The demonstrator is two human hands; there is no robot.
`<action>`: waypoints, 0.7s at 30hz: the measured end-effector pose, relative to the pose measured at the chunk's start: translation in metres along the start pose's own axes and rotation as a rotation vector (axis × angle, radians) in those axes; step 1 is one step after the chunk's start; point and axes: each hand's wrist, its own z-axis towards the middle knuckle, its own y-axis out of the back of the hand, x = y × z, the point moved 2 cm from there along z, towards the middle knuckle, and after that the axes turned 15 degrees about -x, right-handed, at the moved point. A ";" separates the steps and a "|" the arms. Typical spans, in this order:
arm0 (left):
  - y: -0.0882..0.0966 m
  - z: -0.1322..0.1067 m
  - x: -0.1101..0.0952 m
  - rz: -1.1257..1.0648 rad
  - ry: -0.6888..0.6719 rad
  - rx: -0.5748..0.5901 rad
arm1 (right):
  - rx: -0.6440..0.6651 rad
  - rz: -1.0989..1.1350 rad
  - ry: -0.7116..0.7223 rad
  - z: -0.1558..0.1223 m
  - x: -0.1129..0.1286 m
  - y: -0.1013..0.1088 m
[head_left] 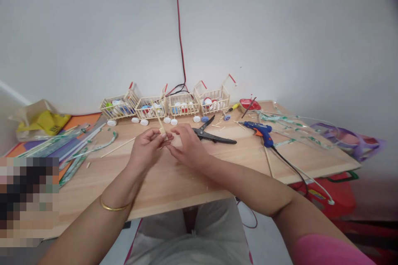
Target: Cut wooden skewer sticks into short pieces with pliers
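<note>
My left hand [148,145] and my right hand [186,145] meet over the middle of the wooden board [174,182]. Both pinch a small piece made of thin wooden sticks [161,127], one stick of which points up and away from my fingers. The fingers of both hands are closed round its lower end. A gold bangle [113,207] sits on my left wrist.
Several little stick carts [164,105] filled with bottle caps line the wall. Black scissors [213,134] lie just right of my hands, a blue glue gun [261,131] with its cord further right. Loose sticks, caps and plastic strips are scattered about; coloured sheets [62,145] lie at left.
</note>
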 end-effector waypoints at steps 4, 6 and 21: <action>0.001 -0.002 -0.006 0.075 -0.076 -0.034 | 0.155 0.037 0.457 -0.005 0.023 0.000; 0.000 -0.004 -0.006 0.075 -0.062 -0.027 | 0.277 0.086 0.635 -0.010 0.031 -0.002; -0.004 -0.007 0.004 0.347 -0.190 0.135 | 0.197 0.306 -0.485 0.012 -0.019 0.008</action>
